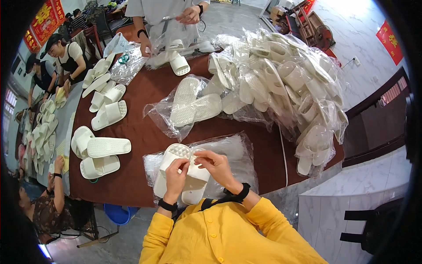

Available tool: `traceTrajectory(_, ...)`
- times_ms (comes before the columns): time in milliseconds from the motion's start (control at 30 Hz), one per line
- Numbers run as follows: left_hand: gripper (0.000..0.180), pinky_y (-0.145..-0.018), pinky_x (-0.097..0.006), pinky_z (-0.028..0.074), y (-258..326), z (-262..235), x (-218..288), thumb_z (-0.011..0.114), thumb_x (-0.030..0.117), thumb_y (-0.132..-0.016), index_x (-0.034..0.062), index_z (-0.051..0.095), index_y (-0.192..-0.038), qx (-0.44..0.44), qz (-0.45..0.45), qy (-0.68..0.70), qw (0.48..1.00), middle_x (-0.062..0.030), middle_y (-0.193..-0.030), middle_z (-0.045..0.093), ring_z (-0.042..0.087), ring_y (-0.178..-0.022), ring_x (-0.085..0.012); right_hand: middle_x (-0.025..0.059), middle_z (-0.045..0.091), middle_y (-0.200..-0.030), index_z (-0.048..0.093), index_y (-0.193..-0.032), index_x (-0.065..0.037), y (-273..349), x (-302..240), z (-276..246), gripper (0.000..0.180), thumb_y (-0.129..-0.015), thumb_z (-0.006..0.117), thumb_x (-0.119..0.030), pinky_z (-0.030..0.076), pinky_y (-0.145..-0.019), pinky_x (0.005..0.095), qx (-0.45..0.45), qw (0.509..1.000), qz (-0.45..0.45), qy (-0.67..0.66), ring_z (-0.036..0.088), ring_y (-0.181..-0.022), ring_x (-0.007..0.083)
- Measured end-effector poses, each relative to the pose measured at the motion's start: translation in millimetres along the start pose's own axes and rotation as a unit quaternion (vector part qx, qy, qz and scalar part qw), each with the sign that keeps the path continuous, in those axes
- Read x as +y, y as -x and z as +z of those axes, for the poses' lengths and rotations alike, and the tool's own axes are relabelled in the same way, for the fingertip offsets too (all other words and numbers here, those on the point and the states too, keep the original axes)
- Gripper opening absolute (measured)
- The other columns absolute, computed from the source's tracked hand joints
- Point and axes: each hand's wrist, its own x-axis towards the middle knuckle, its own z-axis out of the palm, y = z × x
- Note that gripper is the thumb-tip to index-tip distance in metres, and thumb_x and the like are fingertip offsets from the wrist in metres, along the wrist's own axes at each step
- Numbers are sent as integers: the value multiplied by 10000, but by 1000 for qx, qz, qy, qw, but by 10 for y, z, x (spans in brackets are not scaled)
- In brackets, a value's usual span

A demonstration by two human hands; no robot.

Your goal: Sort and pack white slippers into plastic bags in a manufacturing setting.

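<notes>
In front of me a pair of white slide slippers (193,190) lies side by side on a stack of clear plastic bags (233,154). My left hand (176,176) is closed in a pinch over the inner edge of the left slipper. Over the right slipper's strap, my right hand (214,166) has its thumb and fingertips drawn together close to the left fingertips. Whatever the fingertips hold, if anything, is too small to make out. Just beyond, two white slippers (195,105) lie crossed, soles up, on a clear bag.
Bagged slippers (285,75) form a big heap at the right of the brown-covered table (140,185). Loose slippers (105,147) line its left side. Across the table a person in white (165,13) handles a bag and slippers. Other people work at a table on the left.
</notes>
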Motion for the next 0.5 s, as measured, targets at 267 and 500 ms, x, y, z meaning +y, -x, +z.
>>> traceTrajectory(267,77,-661,-298,500,42,-24,112,660,4,-865,-13,671,-939,-1,19,-6,1000,-111,-837,655,638,-719,-203,102,714,-902,665,-986,-1,35,117,33,112,-881,678,-38,566,-706,287,0,991,-48,124,707,-810,160)
traceTrajectory(500,79,-671,-314,507,64,-26,108,651,-6,-866,-10,665,-944,-13,32,-16,999,-116,-862,650,644,-743,-232,109,701,-890,671,-962,9,49,98,64,98,-873,679,-31,574,-699,296,2,988,-63,141,701,-800,188)
